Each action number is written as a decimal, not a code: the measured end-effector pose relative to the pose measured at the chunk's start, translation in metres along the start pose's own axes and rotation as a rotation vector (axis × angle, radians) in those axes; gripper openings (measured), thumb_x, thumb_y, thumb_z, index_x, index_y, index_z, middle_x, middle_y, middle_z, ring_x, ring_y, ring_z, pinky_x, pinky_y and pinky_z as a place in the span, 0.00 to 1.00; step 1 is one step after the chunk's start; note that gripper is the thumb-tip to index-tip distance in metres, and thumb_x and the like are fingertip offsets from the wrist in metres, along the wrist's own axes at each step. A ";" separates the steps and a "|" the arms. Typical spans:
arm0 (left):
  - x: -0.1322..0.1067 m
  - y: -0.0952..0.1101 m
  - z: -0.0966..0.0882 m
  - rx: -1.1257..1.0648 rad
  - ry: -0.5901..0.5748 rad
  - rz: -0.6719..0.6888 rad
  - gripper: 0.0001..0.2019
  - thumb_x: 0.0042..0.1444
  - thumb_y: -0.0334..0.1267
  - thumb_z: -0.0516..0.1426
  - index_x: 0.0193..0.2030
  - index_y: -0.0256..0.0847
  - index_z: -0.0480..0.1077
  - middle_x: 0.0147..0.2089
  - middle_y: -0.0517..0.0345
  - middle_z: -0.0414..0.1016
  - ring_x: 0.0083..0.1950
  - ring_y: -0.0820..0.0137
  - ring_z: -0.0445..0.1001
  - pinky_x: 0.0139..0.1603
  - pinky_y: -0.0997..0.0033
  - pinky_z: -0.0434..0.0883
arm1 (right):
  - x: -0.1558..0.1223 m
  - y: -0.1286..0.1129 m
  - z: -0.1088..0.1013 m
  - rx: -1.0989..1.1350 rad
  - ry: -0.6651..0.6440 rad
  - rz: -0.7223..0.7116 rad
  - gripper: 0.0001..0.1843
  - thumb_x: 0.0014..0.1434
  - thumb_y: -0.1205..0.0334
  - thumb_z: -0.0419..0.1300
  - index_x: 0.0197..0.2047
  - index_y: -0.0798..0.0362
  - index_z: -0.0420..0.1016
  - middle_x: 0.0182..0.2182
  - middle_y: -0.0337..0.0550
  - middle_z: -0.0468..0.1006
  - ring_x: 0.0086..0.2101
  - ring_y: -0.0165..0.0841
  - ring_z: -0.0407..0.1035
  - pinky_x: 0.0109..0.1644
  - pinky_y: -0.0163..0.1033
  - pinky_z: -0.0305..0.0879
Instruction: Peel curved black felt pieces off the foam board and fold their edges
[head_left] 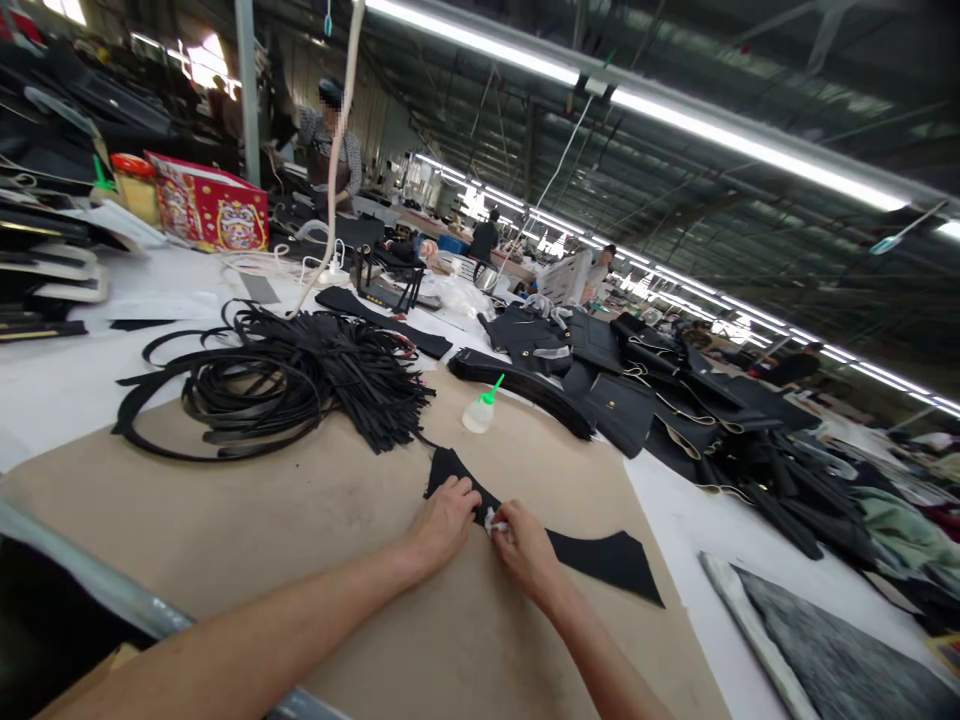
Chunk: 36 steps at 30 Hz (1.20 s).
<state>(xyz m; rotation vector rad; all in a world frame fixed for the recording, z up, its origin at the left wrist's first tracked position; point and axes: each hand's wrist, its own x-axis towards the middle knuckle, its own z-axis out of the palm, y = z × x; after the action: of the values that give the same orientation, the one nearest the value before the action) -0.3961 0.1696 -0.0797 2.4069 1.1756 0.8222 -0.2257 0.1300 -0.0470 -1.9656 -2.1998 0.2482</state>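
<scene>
A black curved piece of leather or fabric (pixel 606 562), wide at both ends, lies on the brown paper sheet (pixel 360 590). My left hand (pixel 444 522) is on the left part of the piece, fingers bent together and tips pressing on it. Close beside it, my right hand (pixel 529 550) pinches a small crumpled white wad, like cloth or tissue (pixel 493 523), against the middle of the piece. My hands cover part of that middle. Beyond them stands a small squeeze bottle (pixel 478 412) with a green nozzle.
Coiled and bundled black straps (pixel 262 385) lie to the left, stacked black curved pieces (pixel 525 388) behind the bottle. Black bag parts (pixel 622 405) pile up at right, near a grey slab (pixel 847 640). A red box (pixel 206 205) stands back left; a person (pixel 330 150) is beyond it.
</scene>
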 end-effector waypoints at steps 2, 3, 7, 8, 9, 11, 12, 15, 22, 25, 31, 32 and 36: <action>-0.001 0.001 -0.001 -0.003 0.003 0.003 0.08 0.59 0.26 0.51 0.38 0.40 0.69 0.41 0.56 0.67 0.47 0.65 0.63 0.49 0.66 0.64 | -0.010 0.013 -0.009 -0.041 0.000 0.045 0.07 0.54 0.75 0.54 0.33 0.54 0.68 0.32 0.41 0.70 0.34 0.32 0.66 0.37 0.34 0.55; -0.001 0.001 -0.001 -0.004 0.004 0.005 0.08 0.59 0.26 0.52 0.38 0.40 0.69 0.41 0.56 0.67 0.47 0.65 0.63 0.49 0.66 0.64 | -0.015 0.020 -0.015 -0.066 0.004 0.073 0.08 0.53 0.76 0.53 0.30 0.55 0.68 0.31 0.42 0.69 0.33 0.33 0.66 0.36 0.35 0.54; 0.000 0.001 0.002 -0.001 0.015 0.011 0.07 0.58 0.26 0.52 0.38 0.40 0.69 0.41 0.56 0.66 0.46 0.66 0.63 0.49 0.66 0.64 | -0.022 0.020 -0.028 -0.109 0.066 0.112 0.06 0.57 0.73 0.52 0.32 0.55 0.68 0.32 0.44 0.69 0.33 0.35 0.65 0.36 0.37 0.54; 0.000 0.001 0.003 0.004 0.018 0.015 0.08 0.58 0.26 0.52 0.38 0.40 0.69 0.41 0.56 0.66 0.46 0.66 0.63 0.49 0.66 0.64 | -0.020 0.012 -0.024 -0.094 0.077 0.085 0.06 0.59 0.71 0.52 0.34 0.54 0.68 0.34 0.43 0.69 0.35 0.34 0.65 0.37 0.36 0.55; 0.001 0.001 0.005 0.010 0.018 0.020 0.08 0.58 0.26 0.51 0.38 0.40 0.69 0.41 0.56 0.66 0.46 0.66 0.63 0.49 0.66 0.64 | -0.017 0.002 -0.019 -0.074 0.080 0.049 0.05 0.61 0.69 0.52 0.37 0.52 0.68 0.36 0.42 0.70 0.36 0.32 0.65 0.39 0.35 0.55; 0.001 0.002 0.007 0.022 0.014 0.035 0.08 0.58 0.26 0.50 0.37 0.40 0.69 0.40 0.56 0.66 0.46 0.65 0.63 0.49 0.66 0.64 | -0.013 -0.015 -0.006 -0.044 0.072 -0.010 0.06 0.62 0.68 0.53 0.39 0.50 0.69 0.38 0.38 0.70 0.39 0.30 0.65 0.41 0.33 0.56; 0.001 0.002 0.009 0.027 0.012 0.044 0.08 0.59 0.26 0.50 0.37 0.40 0.69 0.40 0.56 0.66 0.46 0.65 0.63 0.49 0.65 0.64 | -0.014 -0.018 -0.001 -0.043 0.072 -0.022 0.06 0.62 0.68 0.53 0.40 0.49 0.69 0.39 0.37 0.70 0.41 0.30 0.65 0.43 0.33 0.56; 0.003 0.003 0.013 0.032 0.011 0.073 0.09 0.60 0.27 0.49 0.39 0.40 0.69 0.40 0.55 0.65 0.46 0.64 0.62 0.50 0.63 0.64 | -0.030 0.004 0.000 -0.093 0.093 0.035 0.07 0.61 0.68 0.53 0.41 0.49 0.69 0.41 0.38 0.71 0.44 0.33 0.65 0.45 0.36 0.55; 0.009 0.003 0.020 0.031 0.012 0.119 0.10 0.60 0.30 0.47 0.41 0.40 0.70 0.41 0.53 0.66 0.45 0.63 0.64 0.49 0.61 0.67 | -0.114 0.168 -0.077 -0.274 0.158 0.440 0.09 0.58 0.76 0.51 0.36 0.57 0.70 0.36 0.50 0.72 0.39 0.40 0.67 0.41 0.40 0.54; 0.010 0.006 0.022 0.059 0.020 0.129 0.11 0.60 0.31 0.48 0.45 0.40 0.69 0.44 0.52 0.66 0.46 0.63 0.65 0.50 0.60 0.67 | -0.124 0.202 -0.098 -0.263 0.254 0.504 0.11 0.59 0.74 0.49 0.43 0.59 0.69 0.38 0.53 0.72 0.40 0.41 0.66 0.41 0.40 0.55; 0.009 0.010 0.029 0.217 -0.002 0.219 0.17 0.61 0.29 0.46 0.51 0.45 0.70 0.49 0.53 0.68 0.48 0.63 0.67 0.50 0.61 0.67 | -0.097 0.185 -0.067 -0.105 0.234 0.251 0.09 0.62 0.68 0.52 0.44 0.53 0.70 0.42 0.42 0.72 0.43 0.32 0.66 0.44 0.34 0.57; 0.008 0.011 0.029 0.247 -0.024 0.225 0.18 0.61 0.28 0.45 0.51 0.46 0.70 0.49 0.53 0.69 0.48 0.64 0.66 0.49 0.61 0.67 | -0.095 0.185 -0.061 -0.096 0.213 0.220 0.09 0.61 0.68 0.53 0.43 0.52 0.71 0.41 0.42 0.73 0.43 0.32 0.66 0.44 0.34 0.57; 0.008 0.015 0.029 0.325 -0.065 0.225 0.19 0.61 0.26 0.45 0.52 0.45 0.70 0.49 0.53 0.69 0.48 0.64 0.66 0.50 0.61 0.66 | -0.108 0.225 -0.063 -0.142 0.193 0.278 0.10 0.59 0.71 0.53 0.41 0.53 0.72 0.41 0.45 0.72 0.43 0.37 0.65 0.47 0.40 0.55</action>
<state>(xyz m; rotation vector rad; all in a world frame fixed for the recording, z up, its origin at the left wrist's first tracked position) -0.3651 0.1657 -0.0916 2.8485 1.0987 0.6500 0.0182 0.0485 -0.0432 -2.2648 -1.8702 -0.0621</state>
